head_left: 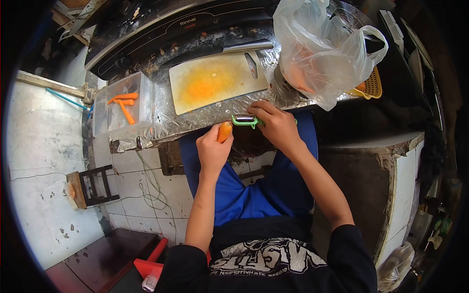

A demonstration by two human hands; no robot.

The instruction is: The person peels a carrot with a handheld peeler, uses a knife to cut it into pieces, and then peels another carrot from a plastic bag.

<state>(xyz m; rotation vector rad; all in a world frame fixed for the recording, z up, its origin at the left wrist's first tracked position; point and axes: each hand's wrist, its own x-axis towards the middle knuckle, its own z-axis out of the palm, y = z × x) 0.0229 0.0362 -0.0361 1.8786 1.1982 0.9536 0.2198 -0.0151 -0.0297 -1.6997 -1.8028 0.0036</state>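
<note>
My left hand [213,146] is closed around a carrot [224,132], whose orange end sticks up past the thumb. In my right hand [278,124] is a green vegetable peeler [244,120], its blade frame just right of the carrot and apart from it. Both hands are at the front edge of the counter, above my lap. Behind them lies a white cutting board [178,95] with an orange stain across its middle. To the left, a clear plastic container [146,105] holds several peeled carrots [128,113].
A knife [244,46] lies behind the board, in front of a black Rinnai stove [161,34]. On the right stands a translucent plastic bag [317,58] with orange contents, beside a yellow basket [373,85]. A small stool [93,188] is on the left, below counter height.
</note>
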